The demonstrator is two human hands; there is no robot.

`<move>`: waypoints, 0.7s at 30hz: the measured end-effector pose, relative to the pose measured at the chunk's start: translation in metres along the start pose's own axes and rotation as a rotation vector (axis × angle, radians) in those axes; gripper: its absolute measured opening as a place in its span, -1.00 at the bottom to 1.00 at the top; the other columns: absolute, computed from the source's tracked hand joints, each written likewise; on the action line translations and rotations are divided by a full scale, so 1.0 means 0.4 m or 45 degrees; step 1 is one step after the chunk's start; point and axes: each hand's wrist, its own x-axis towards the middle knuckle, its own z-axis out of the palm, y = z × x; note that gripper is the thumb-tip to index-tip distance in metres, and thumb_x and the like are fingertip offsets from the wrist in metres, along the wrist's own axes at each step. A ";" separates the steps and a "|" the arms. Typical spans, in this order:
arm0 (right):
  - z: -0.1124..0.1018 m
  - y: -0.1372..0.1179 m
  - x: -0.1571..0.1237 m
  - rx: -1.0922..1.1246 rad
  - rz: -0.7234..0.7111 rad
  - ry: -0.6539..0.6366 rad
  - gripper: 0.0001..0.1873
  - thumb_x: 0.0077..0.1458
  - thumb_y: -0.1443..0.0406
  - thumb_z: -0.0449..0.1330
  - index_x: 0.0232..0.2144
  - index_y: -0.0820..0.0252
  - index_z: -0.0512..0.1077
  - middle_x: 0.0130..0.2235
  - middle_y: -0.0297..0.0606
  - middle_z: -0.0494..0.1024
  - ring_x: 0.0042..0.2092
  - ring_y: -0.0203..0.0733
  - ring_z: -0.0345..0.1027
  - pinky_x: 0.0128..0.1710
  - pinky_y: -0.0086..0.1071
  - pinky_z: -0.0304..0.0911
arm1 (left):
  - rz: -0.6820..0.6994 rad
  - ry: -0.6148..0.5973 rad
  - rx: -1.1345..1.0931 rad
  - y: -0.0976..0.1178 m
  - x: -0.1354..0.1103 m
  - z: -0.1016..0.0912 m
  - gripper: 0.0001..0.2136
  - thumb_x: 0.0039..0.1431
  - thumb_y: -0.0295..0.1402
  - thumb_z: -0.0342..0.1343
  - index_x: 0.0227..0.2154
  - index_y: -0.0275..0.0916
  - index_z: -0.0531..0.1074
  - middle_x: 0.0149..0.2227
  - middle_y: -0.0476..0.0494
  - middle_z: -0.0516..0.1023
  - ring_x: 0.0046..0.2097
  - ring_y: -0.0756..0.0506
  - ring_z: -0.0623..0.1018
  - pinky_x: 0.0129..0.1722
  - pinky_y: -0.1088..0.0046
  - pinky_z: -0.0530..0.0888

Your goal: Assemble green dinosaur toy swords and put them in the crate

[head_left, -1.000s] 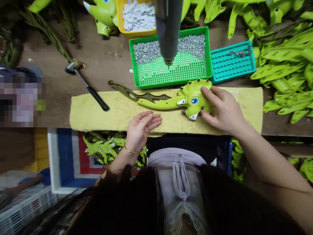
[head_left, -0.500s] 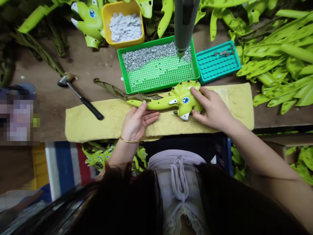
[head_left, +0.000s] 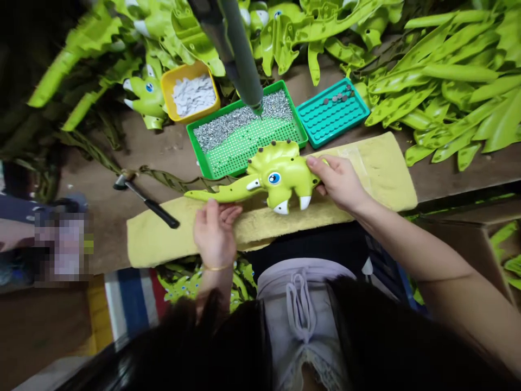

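my right hand (head_left: 336, 176): thumb and fingers pinched on the back of the lime-green plastic dinosaur-head toy (head_left: 285, 168) | my left hand (head_left: 215, 236): palm up, thumb at its long strip (head_left: 230, 193), can't tell if gripping | toy: between my 2 hands, over folded yellow cloth (head_left: 382, 168) | beyond my fingers: green perforated plastic tray (head_left: 240, 153), brown tabletop (head_left: 163, 152)

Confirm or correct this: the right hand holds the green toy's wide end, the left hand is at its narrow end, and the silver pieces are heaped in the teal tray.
No: the head view shows the silver pieces heaped in the green tray, not the teal tray. The right hand holds the green toy by its wide end; the left hand is at its narrow end.
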 end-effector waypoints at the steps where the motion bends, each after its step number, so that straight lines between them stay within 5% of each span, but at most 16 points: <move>1: 0.007 -0.002 0.002 -0.007 0.007 -0.002 -0.48 0.05 -0.13 0.19 -0.57 0.17 0.28 -0.67 -0.48 0.25 -0.66 -0.47 0.08 -0.69 -0.49 -0.05 | 0.168 0.020 0.075 -0.010 -0.030 0.015 -0.68 0.08 -0.17 0.27 -0.24 -0.17 0.28 -0.22 -0.08 0.54 -0.24 -0.01 0.60 -0.12 0.40 0.57; 4: 0.032 -0.013 -0.001 -0.048 0.005 -0.008 -0.46 0.05 -0.15 0.17 -0.59 0.16 0.24 -0.72 -0.49 0.23 -0.66 -0.46 0.08 -0.68 -0.49 -0.05 | 0.553 -0.161 0.356 -0.040 -0.104 0.067 -0.48 -0.03 -0.33 0.33 -0.05 -0.15 0.19 0.11 -0.28 0.36 0.11 -0.15 0.48 0.11 0.24 0.46; 8: 0.063 -0.025 -0.014 -0.070 -0.008 -0.011 -0.44 0.04 -0.17 0.16 -0.60 0.15 0.21 -0.73 -0.50 0.23 -0.66 -0.47 0.08 -0.66 -0.49 -0.03 | 0.792 -0.149 0.593 -0.064 -0.119 0.103 -0.58 0.08 -0.34 0.23 -0.05 -0.20 0.20 0.03 -0.31 0.34 0.13 -0.19 0.42 0.10 0.21 0.43; 12: 0.056 -0.016 -0.007 -0.043 0.023 -0.030 -0.44 0.03 -0.17 0.17 -0.59 0.16 0.22 -0.73 -0.50 0.23 -0.67 -0.46 0.09 -0.67 -0.50 -0.06 | 0.916 -0.146 0.780 -0.031 -0.087 0.065 -0.63 0.09 -0.31 0.25 -0.08 -0.20 0.27 -0.03 -0.28 0.40 0.06 -0.20 0.46 0.09 0.15 0.42; 15: 0.010 -0.008 0.013 0.002 0.087 -0.089 -0.44 0.03 -0.16 0.18 -0.60 0.18 0.26 -0.70 -0.48 0.24 -0.69 -0.48 0.02 -0.70 -0.48 -0.14 | 1.047 -0.248 0.988 0.037 -0.042 0.007 -0.47 -0.21 -0.23 0.46 -0.13 -0.17 0.41 0.00 -0.29 0.45 0.17 -0.34 0.38 0.23 -0.01 0.26; 18: -0.048 -0.024 0.027 -0.154 0.154 -0.232 -0.39 0.10 -0.20 0.07 -0.61 0.19 0.31 -0.70 -0.44 0.23 -0.69 -0.45 -0.03 -0.72 -0.45 -0.16 | 0.895 -0.439 1.032 0.106 0.012 -0.024 -0.53 -0.21 -0.26 0.46 -0.14 -0.08 0.51 0.04 -0.21 0.52 0.23 -0.38 0.35 0.32 -0.07 0.08; 21: -0.085 -0.068 0.025 -0.604 -0.292 -0.185 -0.30 0.06 -0.29 -0.03 -0.43 0.20 0.46 -0.52 -0.26 0.47 -0.52 -0.28 0.30 -0.58 -0.39 0.19 | 0.719 -0.662 0.971 0.140 0.041 0.000 -0.64 -0.07 -0.28 0.38 -0.13 -0.09 0.56 -0.03 -0.20 0.60 0.10 -0.33 0.50 0.26 0.04 0.23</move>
